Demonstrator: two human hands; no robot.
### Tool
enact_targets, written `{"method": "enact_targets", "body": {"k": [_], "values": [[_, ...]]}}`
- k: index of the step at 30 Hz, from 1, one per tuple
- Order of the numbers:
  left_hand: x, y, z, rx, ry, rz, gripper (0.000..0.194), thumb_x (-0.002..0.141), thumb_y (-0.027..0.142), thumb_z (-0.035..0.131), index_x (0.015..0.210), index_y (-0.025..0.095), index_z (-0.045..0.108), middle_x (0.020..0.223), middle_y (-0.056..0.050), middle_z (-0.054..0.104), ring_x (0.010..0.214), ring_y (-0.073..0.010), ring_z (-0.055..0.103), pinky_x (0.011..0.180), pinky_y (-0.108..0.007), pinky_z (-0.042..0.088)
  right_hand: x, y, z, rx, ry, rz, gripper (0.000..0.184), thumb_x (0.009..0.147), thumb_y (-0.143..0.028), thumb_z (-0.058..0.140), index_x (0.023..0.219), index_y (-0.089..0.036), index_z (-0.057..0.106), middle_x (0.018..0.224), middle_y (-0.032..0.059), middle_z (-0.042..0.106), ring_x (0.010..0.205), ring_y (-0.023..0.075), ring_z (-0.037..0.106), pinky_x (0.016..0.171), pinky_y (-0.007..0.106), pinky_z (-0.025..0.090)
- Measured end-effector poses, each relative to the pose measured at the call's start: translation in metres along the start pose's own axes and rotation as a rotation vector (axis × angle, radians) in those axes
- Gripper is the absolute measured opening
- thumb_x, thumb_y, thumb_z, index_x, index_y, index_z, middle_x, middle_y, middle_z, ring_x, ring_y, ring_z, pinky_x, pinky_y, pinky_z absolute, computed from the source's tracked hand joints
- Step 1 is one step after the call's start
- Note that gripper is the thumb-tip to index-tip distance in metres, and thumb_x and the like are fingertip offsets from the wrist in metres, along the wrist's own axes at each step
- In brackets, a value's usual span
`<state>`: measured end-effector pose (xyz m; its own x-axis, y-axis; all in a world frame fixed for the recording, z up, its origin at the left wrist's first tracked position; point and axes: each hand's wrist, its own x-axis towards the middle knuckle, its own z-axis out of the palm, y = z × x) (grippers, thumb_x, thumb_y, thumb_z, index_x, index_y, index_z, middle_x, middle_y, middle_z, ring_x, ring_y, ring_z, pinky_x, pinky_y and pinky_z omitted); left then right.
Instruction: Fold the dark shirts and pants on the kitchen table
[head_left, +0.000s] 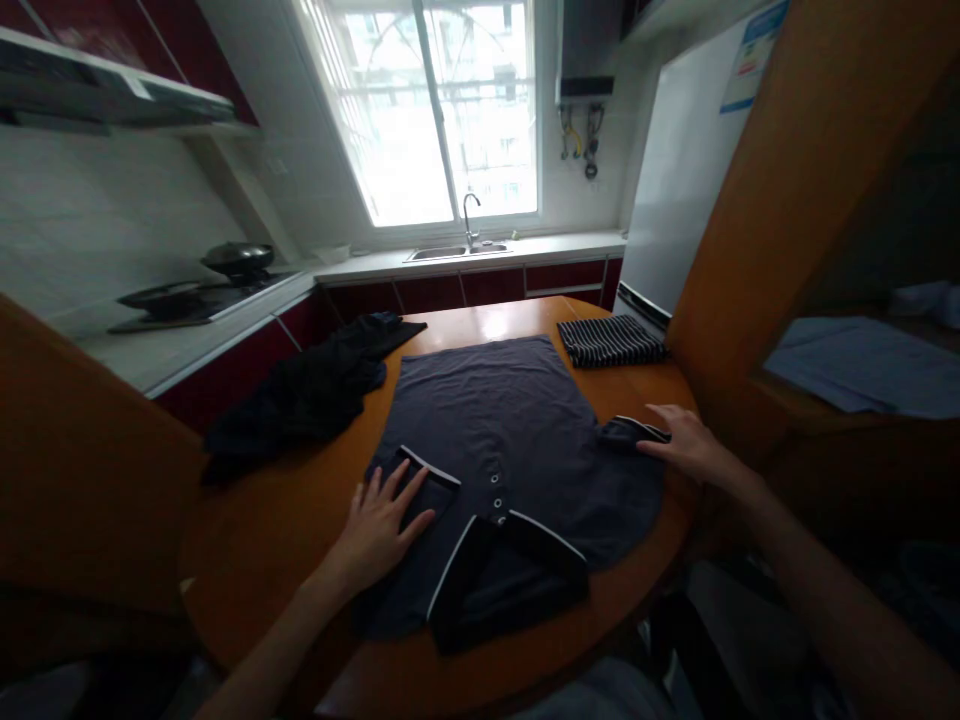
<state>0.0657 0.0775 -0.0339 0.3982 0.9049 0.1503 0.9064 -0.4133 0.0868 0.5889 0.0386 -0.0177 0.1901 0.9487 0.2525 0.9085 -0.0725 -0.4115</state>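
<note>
A dark grey polo shirt (510, 420) lies spread on the wooden table, its collar toward me and its hem toward the window. White piping edges the black collar (517, 580), and a short row of buttons runs down from it. My left hand (379, 530) rests flat with fingers spread on the left sleeve, which is turned inward over the shirt body. At the right sleeve's piped cuff (637, 427), my right hand (686, 442) has thumb and forefinger apart, one on either side of the cuff. That sleeve is also turned inward.
A heap of dark clothes (307, 390) covers the table's left edge. One folded striped garment (611, 341) lies at the far right of the round-edged table (285, 530). Beyond are a sink (442, 253), a stove with a wok (238, 260), and a white fridge (679, 180).
</note>
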Motion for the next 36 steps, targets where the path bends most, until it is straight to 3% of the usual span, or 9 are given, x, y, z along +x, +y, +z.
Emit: {"method": "enact_targets", "body": {"k": [6, 10, 13, 15, 17, 20, 22, 25, 36], "values": [[0.055, 0.074, -0.038, -0.432, 0.138, 0.136, 0.043, 0.093, 0.043, 0.051, 0.130, 0.023, 0.062, 0.140, -0.010, 0.057, 0.133, -0.0302, 0.051, 0.114, -0.048, 0.037, -0.002, 0.024, -0.012, 0.268, -0.169, 0.024, 0.019, 0.073, -0.033, 0.065, 0.076, -0.015, 0.072, 0.079, 0.0063, 0.072, 0.077, 0.0213, 0.066, 0.070, 0.029, 0.049], [0.102, 0.153, -0.038, -1.012, -0.206, 0.119, 0.038, 0.088, 0.047, 0.062, 0.111, 0.018, 0.069, 0.100, -0.009, 0.073, 0.092, -0.0237, 0.069, 0.084, -0.036, 0.055, -0.001, -0.018, -0.028, 0.418, -0.026, 0.075, 0.021, 0.074, -0.034, 0.063, 0.074, -0.015, 0.070, 0.070, 0.0044, 0.069, 0.067, 0.0193, 0.063, 0.060, 0.027, 0.045], [0.129, 0.200, -0.023, -1.419, -0.477, -0.047, 0.044, 0.088, 0.053, 0.065, 0.115, 0.017, 0.064, 0.099, -0.008, 0.072, 0.084, -0.0196, 0.070, 0.078, -0.033, 0.056, -0.004, -0.064, -0.032, 0.529, 0.051, 0.005, 0.023, 0.076, -0.033, 0.063, 0.085, -0.015, 0.074, 0.082, 0.0067, 0.073, 0.077, 0.0217, 0.066, 0.067, 0.028, 0.048], [0.139, 0.219, -0.011, -1.608, -0.634, -0.147, 0.051, 0.091, 0.060, 0.059, 0.119, 0.017, 0.063, 0.103, -0.010, 0.072, 0.087, -0.0207, 0.071, 0.079, -0.034, 0.056, -0.005, -0.089, -0.027, 0.631, -0.076, -0.150, 0.027, 0.082, -0.036, 0.062, 0.094, -0.016, 0.076, 0.087, 0.0062, 0.074, 0.082, 0.0222, 0.067, 0.073, 0.030, 0.051], [0.144, 0.229, 0.000, -1.717, -0.710, -0.230, 0.054, 0.092, 0.063, 0.054, 0.117, 0.015, 0.064, 0.103, -0.010, 0.072, 0.088, -0.0223, 0.071, 0.080, -0.035, 0.056, -0.001, -0.100, -0.016, 0.690, -0.190, -0.238, 0.033, 0.089, -0.041, 0.057, 0.098, -0.017, 0.076, 0.086, 0.0057, 0.075, 0.081, 0.0218, 0.068, 0.074, 0.032, 0.052], [0.142, 0.231, 0.013, -1.768, -0.613, -0.256, 0.044, 0.087, 0.042, 0.069, 0.122, 0.017, 0.062, 0.106, -0.008, 0.072, 0.090, -0.0203, 0.070, 0.079, -0.030, 0.056, 0.014, -0.089, 0.007, 0.650, -0.064, -0.182, 0.033, 0.089, -0.040, 0.059, 0.104, -0.016, 0.075, 0.099, 0.0089, 0.075, 0.090, 0.0234, 0.067, 0.084, 0.036, 0.053], [0.138, 0.229, 0.019, -1.760, -0.559, -0.222, 0.059, 0.076, 0.021, 0.078, 0.131, 0.020, 0.057, 0.111, -0.007, 0.071, 0.090, -0.0189, 0.070, 0.078, -0.027, 0.056, 0.028, -0.071, 0.024, 0.605, 0.020, -0.147, 0.035, 0.082, -0.034, 0.066, 0.111, -0.015, 0.073, 0.114, 0.0115, 0.072, 0.105, 0.0253, 0.065, 0.096, 0.041, 0.049], [0.133, 0.227, 0.025, -1.763, -0.563, -0.178, 0.081, 0.067, 0.008, 0.075, 0.141, 0.024, 0.048, 0.116, -0.007, 0.069, 0.088, -0.0190, 0.070, 0.074, -0.028, 0.056, 0.045, -0.049, 0.046, 0.657, -0.080, -0.163, 0.039, 0.080, -0.031, 0.069, 0.116, -0.015, 0.070, 0.119, 0.0121, 0.070, 0.111, 0.0243, 0.064, 0.102, 0.043, 0.046], [0.133, 0.219, 0.039, -1.480, -0.307, -0.060, 0.098, 0.074, 0.016, 0.072, 0.158, 0.022, 0.022, 0.114, -0.011, 0.067, 0.089, -0.0231, 0.069, 0.077, -0.036, 0.058, 0.076, -0.035, 0.063, 0.655, -0.174, -0.175, 0.032, 0.087, -0.036, 0.058, 0.105, -0.013, 0.070, 0.088, 0.0042, 0.071, 0.080, 0.0169, 0.064, 0.080, 0.031, 0.051]]}}
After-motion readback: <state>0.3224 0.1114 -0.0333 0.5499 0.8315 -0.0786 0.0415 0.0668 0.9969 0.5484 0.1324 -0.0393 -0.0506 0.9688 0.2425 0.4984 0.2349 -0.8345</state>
